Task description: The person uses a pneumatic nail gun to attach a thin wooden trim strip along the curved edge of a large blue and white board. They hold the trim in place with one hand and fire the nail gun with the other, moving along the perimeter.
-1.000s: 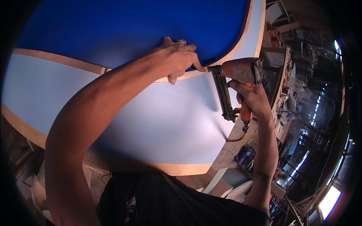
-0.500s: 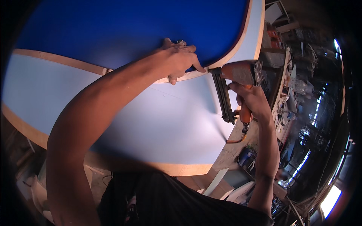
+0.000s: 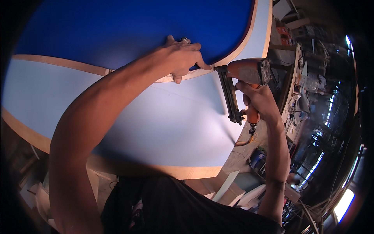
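- Pressing down with spread fingers, the bare left hand lies across the border between the glossy deep-blue panel and the pale bluish-white panel; its fingers are apart and not wrapped around a tool.
- The right hand is closed around the grip of the worn orange-and-grey pneumatic nail gun, whose black slanted magazine hangs over the pale panel.
- For a good fastening, I would keep the gun's dark nose square to the narrow, curved, light-wood strip and centred on its width; whether the trigger is squeezed, I cannot tell.
- The strip seems best held snug along the blue panel's curve, with firm pressure close to the nailing spot.
- One left finger points along the strip with its tip just beside the gun's nose, so drawing it back a little would be the safer hold.
- The brown air hose trails below the grip; slack there should help keep the gun from being tugged askew.
- The strip runs beneath the left hand, with its thumb on the side nearer the person; toward the right, it reaches the gun's nose, ahead of the right hand.
- The nail gun itself sits in the right hand, to the right of the left hand.
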Demonstrator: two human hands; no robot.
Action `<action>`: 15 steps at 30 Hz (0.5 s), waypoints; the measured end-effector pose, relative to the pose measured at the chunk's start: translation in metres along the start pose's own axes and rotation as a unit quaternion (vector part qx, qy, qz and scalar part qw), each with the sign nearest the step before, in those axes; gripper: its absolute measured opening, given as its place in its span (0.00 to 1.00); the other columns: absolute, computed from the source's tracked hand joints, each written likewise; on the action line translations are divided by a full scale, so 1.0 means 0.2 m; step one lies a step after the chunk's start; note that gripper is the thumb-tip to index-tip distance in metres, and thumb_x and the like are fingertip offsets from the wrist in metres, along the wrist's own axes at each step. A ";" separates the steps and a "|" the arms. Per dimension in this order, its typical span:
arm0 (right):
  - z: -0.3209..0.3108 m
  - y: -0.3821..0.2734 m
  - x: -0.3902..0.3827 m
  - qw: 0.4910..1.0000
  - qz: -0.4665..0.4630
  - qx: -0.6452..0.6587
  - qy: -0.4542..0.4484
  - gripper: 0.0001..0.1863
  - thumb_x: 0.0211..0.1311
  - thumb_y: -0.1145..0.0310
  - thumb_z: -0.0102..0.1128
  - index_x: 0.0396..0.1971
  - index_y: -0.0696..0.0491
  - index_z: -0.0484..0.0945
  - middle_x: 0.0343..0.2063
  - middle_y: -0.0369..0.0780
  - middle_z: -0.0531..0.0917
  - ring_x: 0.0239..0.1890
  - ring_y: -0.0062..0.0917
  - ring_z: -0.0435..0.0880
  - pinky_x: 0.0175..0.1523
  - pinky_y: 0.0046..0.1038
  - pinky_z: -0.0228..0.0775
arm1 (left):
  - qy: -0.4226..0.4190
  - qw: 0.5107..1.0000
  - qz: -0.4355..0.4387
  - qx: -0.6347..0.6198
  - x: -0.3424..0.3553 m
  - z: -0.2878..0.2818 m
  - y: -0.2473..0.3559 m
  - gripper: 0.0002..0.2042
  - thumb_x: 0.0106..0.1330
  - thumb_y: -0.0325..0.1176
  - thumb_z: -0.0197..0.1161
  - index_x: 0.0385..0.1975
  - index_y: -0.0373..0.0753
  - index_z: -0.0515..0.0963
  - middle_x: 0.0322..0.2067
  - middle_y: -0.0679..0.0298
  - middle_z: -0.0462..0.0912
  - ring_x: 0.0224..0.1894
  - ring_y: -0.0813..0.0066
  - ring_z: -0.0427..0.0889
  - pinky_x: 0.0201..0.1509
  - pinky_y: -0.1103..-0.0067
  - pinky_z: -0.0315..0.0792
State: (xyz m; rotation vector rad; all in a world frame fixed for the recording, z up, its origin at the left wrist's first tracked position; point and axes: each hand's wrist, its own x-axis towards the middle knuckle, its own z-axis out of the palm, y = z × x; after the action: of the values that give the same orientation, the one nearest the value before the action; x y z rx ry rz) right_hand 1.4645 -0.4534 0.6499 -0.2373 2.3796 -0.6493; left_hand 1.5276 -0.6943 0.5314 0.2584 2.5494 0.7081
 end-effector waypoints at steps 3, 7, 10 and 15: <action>-0.01 0.02 -0.03 0.999 0.011 0.037 0.015 0.12 0.71 0.63 0.68 0.41 0.58 0.86 0.19 0.31 0.78 0.19 0.13 0.73 0.26 0.23 0.63 | 0.041 0.999 -0.022 -0.026 -0.01 0.00 -0.01 0.61 0.40 0.26 0.89 0.77 0.76 0.64 0.64 0.68 0.76 0.69 0.61 0.74 0.67 0.50 0.71; 0.00 0.02 -0.19 0.998 0.045 0.052 0.014 0.13 0.72 0.63 0.70 0.43 0.59 0.86 0.21 0.32 0.80 0.20 0.14 0.75 0.26 0.23 0.64 | 0.045 0.996 -0.061 -0.052 -0.03 0.01 -0.03 0.67 0.37 0.32 0.91 0.83 0.64 0.55 0.68 0.68 0.72 0.73 0.61 0.71 0.72 0.45 0.67; 0.03 -0.08 -0.32 0.995 0.076 0.059 -0.009 0.16 0.70 0.65 0.70 0.50 0.60 0.85 0.29 0.34 0.84 0.23 0.14 0.76 0.28 0.22 0.67 | 0.039 0.996 -0.068 -0.033 -0.04 0.00 -0.02 0.65 0.40 0.34 0.90 0.83 0.57 0.56 0.71 0.67 0.68 0.76 0.61 0.68 0.72 0.43 0.65; 0.16 -0.10 -0.39 0.991 0.096 0.097 0.003 0.18 0.72 0.59 0.73 0.45 0.60 0.86 0.19 0.32 0.79 0.19 0.15 0.75 0.26 0.21 0.65 | 0.061 0.994 -0.065 -0.059 -0.07 0.04 -0.04 0.60 0.46 0.36 0.88 0.83 0.54 0.56 0.73 0.66 0.66 0.79 0.59 0.64 0.70 0.45 0.66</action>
State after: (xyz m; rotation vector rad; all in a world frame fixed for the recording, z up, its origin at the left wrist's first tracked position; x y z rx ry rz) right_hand 1.5449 -0.4582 0.6819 0.0777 2.2898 -0.7819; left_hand 1.5441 -0.7018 0.5262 0.0104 2.5982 0.8430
